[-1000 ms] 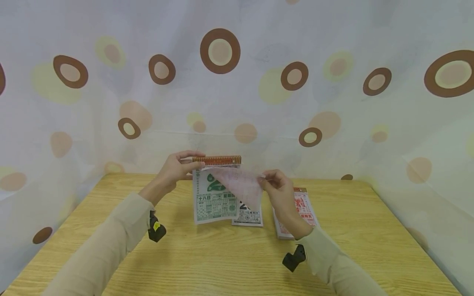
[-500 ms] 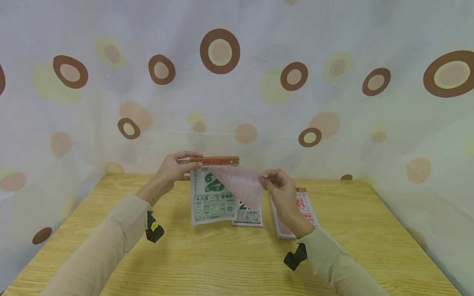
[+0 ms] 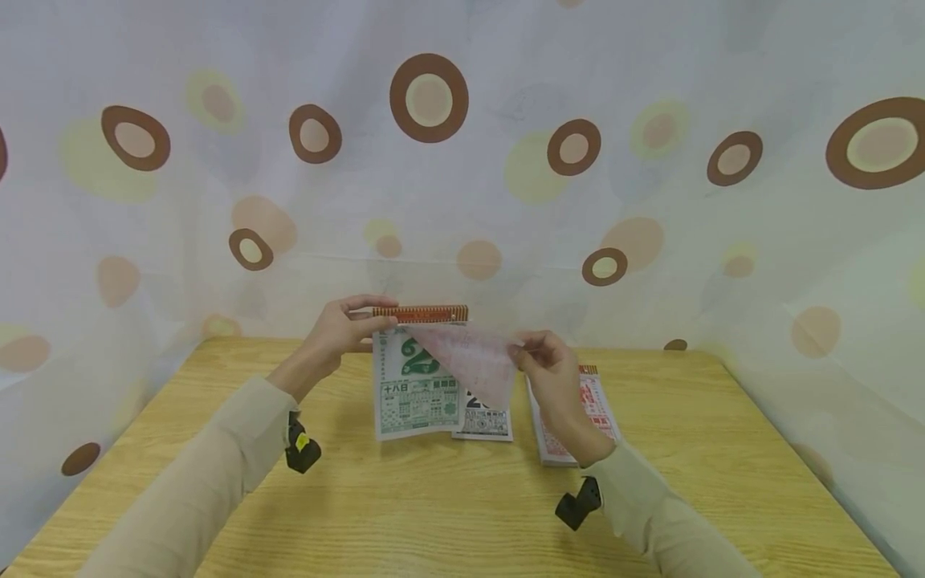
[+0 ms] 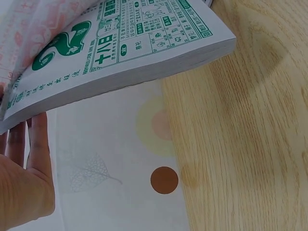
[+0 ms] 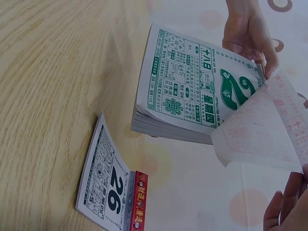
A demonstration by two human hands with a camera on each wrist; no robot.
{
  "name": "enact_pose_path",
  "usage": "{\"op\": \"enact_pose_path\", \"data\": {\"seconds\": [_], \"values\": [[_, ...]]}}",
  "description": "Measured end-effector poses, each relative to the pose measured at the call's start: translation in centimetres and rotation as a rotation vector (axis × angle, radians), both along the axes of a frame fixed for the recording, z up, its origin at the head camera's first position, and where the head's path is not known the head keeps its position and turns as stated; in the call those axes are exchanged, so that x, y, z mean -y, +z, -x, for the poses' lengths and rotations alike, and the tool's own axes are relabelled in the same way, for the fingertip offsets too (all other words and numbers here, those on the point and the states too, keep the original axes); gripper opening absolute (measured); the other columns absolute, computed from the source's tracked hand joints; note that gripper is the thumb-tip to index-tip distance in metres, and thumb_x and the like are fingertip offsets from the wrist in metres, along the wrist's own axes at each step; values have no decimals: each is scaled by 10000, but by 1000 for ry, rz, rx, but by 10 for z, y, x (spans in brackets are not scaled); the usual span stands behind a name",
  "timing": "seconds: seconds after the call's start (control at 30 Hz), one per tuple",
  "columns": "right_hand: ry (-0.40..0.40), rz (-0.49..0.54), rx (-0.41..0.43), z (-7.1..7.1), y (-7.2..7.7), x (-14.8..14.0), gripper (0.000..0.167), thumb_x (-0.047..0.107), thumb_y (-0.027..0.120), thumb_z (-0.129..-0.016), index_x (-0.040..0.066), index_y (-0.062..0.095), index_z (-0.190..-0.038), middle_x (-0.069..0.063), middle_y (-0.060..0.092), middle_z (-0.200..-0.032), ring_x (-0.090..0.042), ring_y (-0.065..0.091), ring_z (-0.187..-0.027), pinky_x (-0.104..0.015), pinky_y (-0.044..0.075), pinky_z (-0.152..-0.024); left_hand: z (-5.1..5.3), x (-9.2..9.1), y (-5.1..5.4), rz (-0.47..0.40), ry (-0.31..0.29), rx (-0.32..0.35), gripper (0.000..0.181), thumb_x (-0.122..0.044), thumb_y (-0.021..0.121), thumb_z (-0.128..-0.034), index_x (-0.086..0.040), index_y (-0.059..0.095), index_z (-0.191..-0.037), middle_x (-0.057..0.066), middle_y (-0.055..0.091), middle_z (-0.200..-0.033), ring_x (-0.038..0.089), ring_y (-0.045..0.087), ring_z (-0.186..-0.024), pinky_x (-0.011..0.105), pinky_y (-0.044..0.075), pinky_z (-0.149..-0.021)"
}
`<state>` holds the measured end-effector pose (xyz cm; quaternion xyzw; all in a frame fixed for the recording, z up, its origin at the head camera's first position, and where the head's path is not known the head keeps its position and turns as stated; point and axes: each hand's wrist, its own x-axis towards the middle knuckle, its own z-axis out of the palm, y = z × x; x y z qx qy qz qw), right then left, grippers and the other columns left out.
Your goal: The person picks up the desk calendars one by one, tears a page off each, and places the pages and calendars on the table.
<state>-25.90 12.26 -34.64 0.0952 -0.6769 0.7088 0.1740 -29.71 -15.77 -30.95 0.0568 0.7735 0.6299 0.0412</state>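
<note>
A thick tear-off calendar [image 3: 415,405] with a green-printed page is held up off the table by its top left corner. My left hand [image 3: 331,335] grips that corner, thumb in front and fingers behind. Its top page [image 3: 480,363], pale with red print showing through, is folded back diagonally to the right. The free corner of this sheet is pinched in my right hand [image 3: 552,381]. In the right wrist view the page [image 5: 257,130] still meets the calendar near its binding, beside my left thumb. Part of the big green numeral is covered by the sheet.
Behind the held calendar a smaller calendar [image 3: 486,425] with a black 26 lies on the wooden table [image 3: 433,506]. Partly under my right forearm lies a red-printed calendar [image 3: 598,413]. A patterned cloth [image 3: 462,185] hangs along the back and sides.
The held calendar and my left hand have shifted slightly left. My right hand has edged a little to the right, still pinching the page, which stays folded back.
</note>
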Motion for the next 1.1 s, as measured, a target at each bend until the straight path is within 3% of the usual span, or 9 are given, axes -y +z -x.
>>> {"op": "enact_pose_path", "data": {"seconds": [0.23,0.5,0.77,0.9,1.1], "values": [[-4,26,3,0,0,1,68,-76,605,-807,-26,578,-844,90,620,-776,-42,539,-647,-157,474,-613,0,0,1,5,0,5,397,-253,696,-807,-130,598,-1172,148,605,-1193,212,621,-982,427,531,-841],[11,41,2,0,-2,1,154,-61,614,-812,86,580,-782,57,615,-820,-49,551,-672,-169,485,-634,-1,-1,2,5,4,-5,395,-253,689,-815,-123,595,-1176,143,608,-1166,207,625,-961,403,544,-815],[5,15,14,0,-2,1,58,-26,632,-814,-12,579,-833,44,599,-796,-59,534,-663,-177,478,-624,-2,-1,2,-6,-2,11,394,-249,691,-814,-127,596,-1177,122,603,-1171,198,626,-954,408,540,-827],[20,2,31,0,-1,0,102,-17,633,-817,-65,564,-874,39,588,-802,-60,532,-671,-180,479,-630,-3,0,1,-9,-8,13,389,-240,687,-817,-124,595,-1177,118,607,-1169,191,628,-946,416,536,-833],[70,-5,61,0,0,-1,80,-34,601,-828,10,558,-879,17,577,-857,-56,540,-715,-172,485,-667,-4,0,2,-10,0,15,398,-242,686,-818,-123,593,-1185,124,608,-1163,182,632,-934,412,538,-831]]}}
